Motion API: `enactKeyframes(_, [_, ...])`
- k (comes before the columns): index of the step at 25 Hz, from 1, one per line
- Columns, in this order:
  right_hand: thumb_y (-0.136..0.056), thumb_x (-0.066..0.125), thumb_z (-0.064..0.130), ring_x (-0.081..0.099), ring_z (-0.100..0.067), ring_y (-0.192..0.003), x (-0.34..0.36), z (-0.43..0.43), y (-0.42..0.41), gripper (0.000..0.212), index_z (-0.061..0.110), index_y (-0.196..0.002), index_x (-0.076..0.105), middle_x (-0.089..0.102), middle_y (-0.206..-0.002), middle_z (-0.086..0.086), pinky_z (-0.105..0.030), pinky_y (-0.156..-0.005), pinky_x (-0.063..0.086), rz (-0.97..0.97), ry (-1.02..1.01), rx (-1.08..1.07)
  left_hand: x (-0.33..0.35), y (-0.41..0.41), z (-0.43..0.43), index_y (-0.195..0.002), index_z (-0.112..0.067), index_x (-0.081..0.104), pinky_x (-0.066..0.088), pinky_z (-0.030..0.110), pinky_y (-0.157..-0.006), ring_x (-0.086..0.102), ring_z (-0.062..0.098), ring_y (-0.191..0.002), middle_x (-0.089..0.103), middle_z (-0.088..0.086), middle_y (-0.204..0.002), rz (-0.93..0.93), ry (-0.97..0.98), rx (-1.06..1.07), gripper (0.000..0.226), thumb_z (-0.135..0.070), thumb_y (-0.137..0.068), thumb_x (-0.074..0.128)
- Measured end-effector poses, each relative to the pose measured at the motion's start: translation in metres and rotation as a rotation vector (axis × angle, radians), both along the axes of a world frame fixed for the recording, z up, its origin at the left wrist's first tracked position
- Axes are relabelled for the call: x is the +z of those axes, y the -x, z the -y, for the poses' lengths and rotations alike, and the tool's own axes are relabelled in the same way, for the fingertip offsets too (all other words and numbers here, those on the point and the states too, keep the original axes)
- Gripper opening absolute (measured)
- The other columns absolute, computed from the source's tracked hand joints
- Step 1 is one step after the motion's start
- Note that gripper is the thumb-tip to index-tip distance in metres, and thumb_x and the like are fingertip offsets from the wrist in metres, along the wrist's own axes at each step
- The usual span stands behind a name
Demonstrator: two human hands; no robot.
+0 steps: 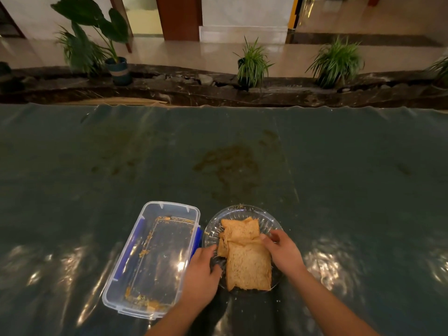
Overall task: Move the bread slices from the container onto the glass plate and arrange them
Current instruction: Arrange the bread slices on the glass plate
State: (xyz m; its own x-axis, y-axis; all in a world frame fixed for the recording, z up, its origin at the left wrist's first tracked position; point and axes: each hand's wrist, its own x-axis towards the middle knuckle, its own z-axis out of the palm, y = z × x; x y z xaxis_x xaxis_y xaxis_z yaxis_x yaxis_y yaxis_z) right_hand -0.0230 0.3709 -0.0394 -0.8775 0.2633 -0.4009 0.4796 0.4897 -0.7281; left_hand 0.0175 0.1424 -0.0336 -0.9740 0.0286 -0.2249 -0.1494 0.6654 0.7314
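Brown bread slices (246, 258) lie overlapping on the round glass plate (242, 212) at the near middle of the table. One large slice covers the near half, and smaller folded slices rest behind it. My left hand (202, 272) holds the plate's left rim, fingers curled over its edge beside the bread. My right hand (282, 248) rests on the right side of the slices, its fingertips touching the bread. The clear plastic container (135, 275) with blue clips stands just left of the plate, holding only crumbs.
A dark green glossy sheet (339, 178) covers the table, with a brownish stain (228, 163) beyond the plate. Behind the far edge runs a dark stone ledge (169, 90) with several potted plants (252, 64).
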Motion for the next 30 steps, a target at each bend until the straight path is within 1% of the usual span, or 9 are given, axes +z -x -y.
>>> enactKeyframes(5, [-0.087,0.061,0.053,0.063,-0.014,-0.096,-0.003,-0.001,0.002,0.045,0.021,-0.119,0.059,0.066,-0.107,0.006,-0.036,-0.082,0.052,-0.004,0.010,-0.018,-0.004,0.015,0.021,-0.119,-0.040,0.053,0.046,0.021,-0.082,0.054,-0.003,-0.093,0.057,-0.017,-0.100,-0.061,0.037,0.010,0.036,-0.019,-0.089,0.058])
enactKeyframes(10, [-0.088,0.061,0.048,0.062,-0.012,-0.085,0.000,0.006,0.012,0.030,0.021,-0.099,0.061,0.066,-0.096,0.005,-0.035,-0.073,0.049,-0.005,-0.026,0.031,-0.008,0.034,0.054,-0.135,-0.026,0.048,0.046,0.036,-0.099,0.053,0.008,-0.112,0.056,-0.006,-0.119,-0.005,0.083,0.030,0.045,-0.020,-0.092,0.059])
enactKeyframes(14, [-0.092,0.056,0.044,0.066,-0.020,-0.083,0.002,0.012,0.023,0.033,0.013,-0.094,0.067,0.071,-0.089,-0.006,-0.037,-0.073,0.053,0.005,-0.069,0.088,0.001,0.039,0.032,-0.121,-0.033,0.055,0.043,0.025,-0.090,0.049,0.002,-0.101,0.053,-0.013,-0.109,-0.110,0.150,-0.084,0.032,-0.023,-0.091,0.056])
enactKeyframes(16, [-0.092,0.056,0.042,0.066,-0.014,-0.075,0.003,0.015,0.029,0.028,0.017,-0.090,0.069,0.071,-0.082,-0.002,-0.033,-0.067,0.053,0.020,-0.099,0.118,0.007,0.041,0.006,-0.116,-0.036,0.057,0.044,0.023,-0.084,0.054,0.001,-0.097,0.055,-0.017,-0.106,-0.086,0.064,-0.095,0.027,-0.025,-0.091,0.054])
enactKeyframes(19, [-0.092,0.056,0.041,0.062,-0.007,-0.067,0.003,0.018,0.035,0.022,0.023,-0.089,0.069,0.068,-0.075,0.006,-0.026,-0.055,0.046,0.066,-0.144,0.159,0.015,0.055,-0.025,-0.099,-0.035,0.064,0.048,0.027,-0.075,0.063,0.005,-0.089,0.068,-0.012,-0.096,0.170,-0.222,0.057,0.017,-0.027,-0.092,0.050])
enactKeyframes(23, [-0.087,0.064,0.041,0.063,-0.007,-0.077,-0.001,0.016,0.042,0.016,0.026,-0.093,0.067,0.068,-0.084,0.010,-0.029,-0.067,0.052,0.122,-0.070,0.095,0.021,0.076,-0.035,-0.070,-0.017,0.061,0.051,0.034,-0.067,0.062,0.015,-0.070,0.066,0.000,-0.074,0.375,-0.450,0.283,0.019,-0.015,-0.085,0.051])
enactKeyframes(26, [-0.081,0.072,0.040,0.064,-0.010,-0.083,-0.006,0.016,0.042,0.019,0.027,-0.093,0.064,0.067,-0.089,0.012,-0.036,-0.077,0.056,0.091,0.008,-0.020,0.023,0.089,-0.032,-0.058,-0.020,0.056,0.045,0.031,-0.056,0.057,0.015,-0.058,0.058,0.001,-0.062,0.445,-0.572,0.430,0.021,-0.008,-0.076,0.052])
enactKeyframes(28, [-0.080,0.074,0.039,0.064,-0.011,-0.084,-0.008,0.016,0.045,0.022,0.027,-0.094,0.062,0.067,-0.090,0.010,-0.040,-0.080,0.057,0.075,0.026,-0.071,0.024,0.092,-0.031,-0.083,-0.019,0.069,0.048,0.031,-0.060,0.065,0.014,-0.068,0.067,0.001,-0.074,0.460,-0.631,0.440,0.020,-0.008,-0.075,0.054])
enactKeyframes(30, [-0.080,0.074,0.038,0.063,-0.012,-0.084,-0.007,0.017,0.051,0.023,0.025,-0.094,0.061,0.066,-0.090,0.010,-0.040,-0.079,0.056,0.062,0.014,-0.075,0.021,0.096,-0.031,-0.119,-0.011,0.061,0.051,0.035,-0.069,0.065,0.021,-0.091,0.069,0.007,-0.100,0.462,-0.685,0.467,0.041,-0.009,-0.079,0.057])
